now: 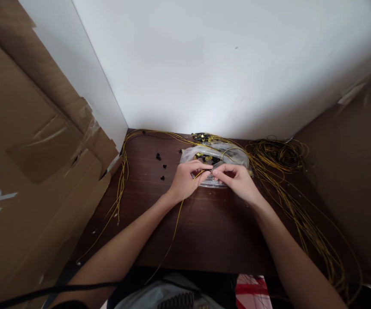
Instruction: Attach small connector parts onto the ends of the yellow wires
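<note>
Pinching the yellow wire [178,211] near its end in the left grip [210,170]; trailing it below that wrist, past the near edge of the counter [217,231]. Closing the fingertips of the right grip [214,171] just beside that end, with anything between them too small to tell. Working above the clear bag [188,152], with black and yellow parts [208,159] inside. Behind the bag, at the foot of the white wall [220,64], more such parts in the cluster [201,137]. To the left, scattered on the counter, small black pieces [158,157]. To the right, a wire coil [274,154] and long loose wires [288,204]. At either side, cardboard [27,128].
</note>
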Action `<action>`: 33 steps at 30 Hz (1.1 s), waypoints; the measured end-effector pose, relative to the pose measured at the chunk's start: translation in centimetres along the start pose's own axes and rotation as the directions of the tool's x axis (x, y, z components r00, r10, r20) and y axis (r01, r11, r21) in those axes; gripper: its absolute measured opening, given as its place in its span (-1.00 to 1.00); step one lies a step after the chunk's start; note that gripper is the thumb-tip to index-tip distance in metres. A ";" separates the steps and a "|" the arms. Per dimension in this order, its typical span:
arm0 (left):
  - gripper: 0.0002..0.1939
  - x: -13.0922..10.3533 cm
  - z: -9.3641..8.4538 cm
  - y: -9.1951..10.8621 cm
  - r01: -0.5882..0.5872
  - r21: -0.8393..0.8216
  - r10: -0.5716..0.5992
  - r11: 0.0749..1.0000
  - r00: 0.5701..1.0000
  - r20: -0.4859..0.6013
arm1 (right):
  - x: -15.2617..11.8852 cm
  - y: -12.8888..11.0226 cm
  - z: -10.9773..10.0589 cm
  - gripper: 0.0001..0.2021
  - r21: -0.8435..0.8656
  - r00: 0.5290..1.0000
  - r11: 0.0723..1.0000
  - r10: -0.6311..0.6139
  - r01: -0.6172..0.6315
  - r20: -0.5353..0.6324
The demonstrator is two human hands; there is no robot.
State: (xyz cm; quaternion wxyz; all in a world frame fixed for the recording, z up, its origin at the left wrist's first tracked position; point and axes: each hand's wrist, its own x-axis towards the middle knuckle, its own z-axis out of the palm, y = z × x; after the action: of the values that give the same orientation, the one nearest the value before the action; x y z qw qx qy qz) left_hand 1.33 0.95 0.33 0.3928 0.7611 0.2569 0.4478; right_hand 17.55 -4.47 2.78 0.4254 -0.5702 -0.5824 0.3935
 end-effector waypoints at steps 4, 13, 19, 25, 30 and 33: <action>-0.83 0.0 -0.2 0.0 -0.003 0.012 0.003 1.000 1.000 -0.024 | 0.0 0.0 0.1 -0.70 0.011 1.000 1.000 0.005 -0.005 -0.016; -0.83 0.0 -0.1 -0.1 -0.006 0.004 0.006 1.000 1.000 -0.022 | 0.0 0.1 0.1 -0.71 0.022 1.000 1.000 0.008 -0.008 -0.003; -0.83 -0.1 0.0 0.0 -0.006 0.012 0.006 1.000 1.000 0.005 | 0.1 0.2 0.0 -0.68 -0.010 1.000 1.000 0.001 0.000 0.009; -0.82 -0.1 0.0 -0.4 0.002 0.012 -0.002 1.000 1.000 -0.020 | 0.0 0.2 0.0 -0.69 0.004 1.000 1.000 -0.002 0.002 -0.022; -0.82 -0.3 0.4 -0.6 -0.001 0.007 0.001 1.000 1.000 0.006 | 0.0 0.3 0.2 -0.67 -0.022 1.000 1.000 -0.001 0.001 -0.009; -0.83 -0.3 0.6 -0.5 -0.013 0.014 0.012 1.000 1.000 0.019 | 0.0 0.3 0.3 -0.67 -0.030 1.000 1.000 0.000 0.000 -0.002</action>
State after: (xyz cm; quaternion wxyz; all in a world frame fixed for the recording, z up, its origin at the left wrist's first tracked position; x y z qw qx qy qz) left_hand 1.66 0.80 -0.38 0.3872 0.7696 0.2514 0.4411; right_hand 17.40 -4.40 2.40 0.4175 -0.5768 -0.5879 0.3839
